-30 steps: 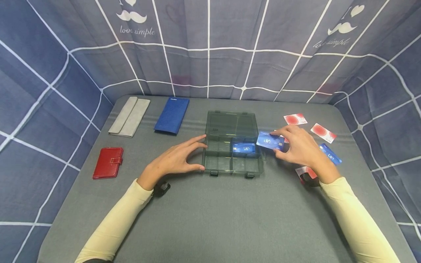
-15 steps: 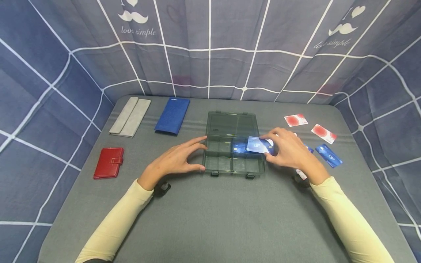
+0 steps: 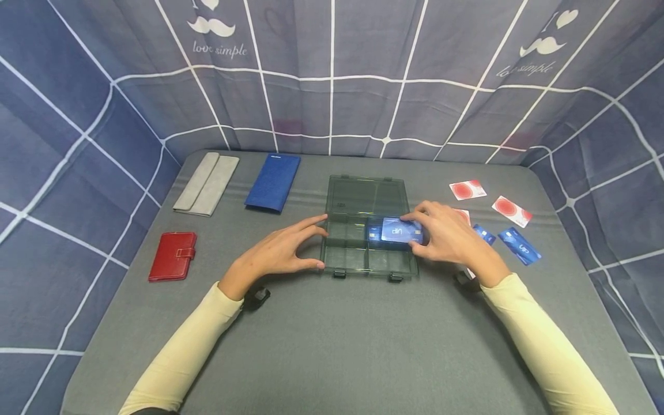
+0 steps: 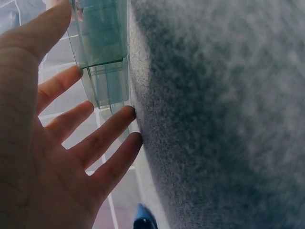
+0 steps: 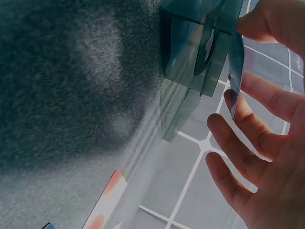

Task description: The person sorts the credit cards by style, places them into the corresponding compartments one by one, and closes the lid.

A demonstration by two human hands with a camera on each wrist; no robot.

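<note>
Head view showed the grey surface (image 3: 332, 334) carrying the clear compartment box (image 3: 365, 199), its lid laid open behind. My left hand (image 3: 282, 251) rested against the box's left wall, fingers straight and relaxed, gripping nothing. My right hand (image 3: 446, 236) pinched a blue VIP card (image 3: 398, 229) between thumb and fingers, over the box's middle right compartment; it half covered another blue card (image 3: 374, 232) lying there. Right wrist view caught the held card only edge-on. My right hand hid part of the loose cards (image 3: 510, 208) beyond.
</note>
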